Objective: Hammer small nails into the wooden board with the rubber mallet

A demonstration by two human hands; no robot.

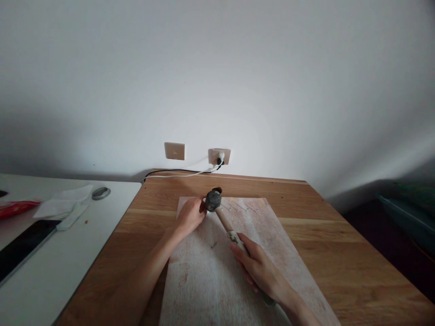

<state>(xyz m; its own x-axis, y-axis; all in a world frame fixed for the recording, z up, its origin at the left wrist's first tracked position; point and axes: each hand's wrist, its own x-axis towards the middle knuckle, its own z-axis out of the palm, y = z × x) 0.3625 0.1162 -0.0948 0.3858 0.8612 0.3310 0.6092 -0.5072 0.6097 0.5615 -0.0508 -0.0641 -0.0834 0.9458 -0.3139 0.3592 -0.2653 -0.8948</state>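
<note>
My right hand (256,265) is wrapped round the handle of a hammer (213,200), whose dark metal head is over the far left part of a pale, worn wooden board (190,280). Right beside the head, my left hand (190,216) is closed in a pinch at the board's far left corner. What its fingertips hold, if anything, is hidden behind the hammer head. Several thin nails (252,208) stand in a row along the board's far edge, to the right of the head. A small loose nail (214,245) appears to lie on the board between my hands.
The board lies on a brown wooden table (306,253) against a wall. Cables (180,174) run along its back edge to a wall socket (219,156). On the white table (88,253) at left are a dark flat device (25,244), white tissue (64,201) and a red packet (16,209).
</note>
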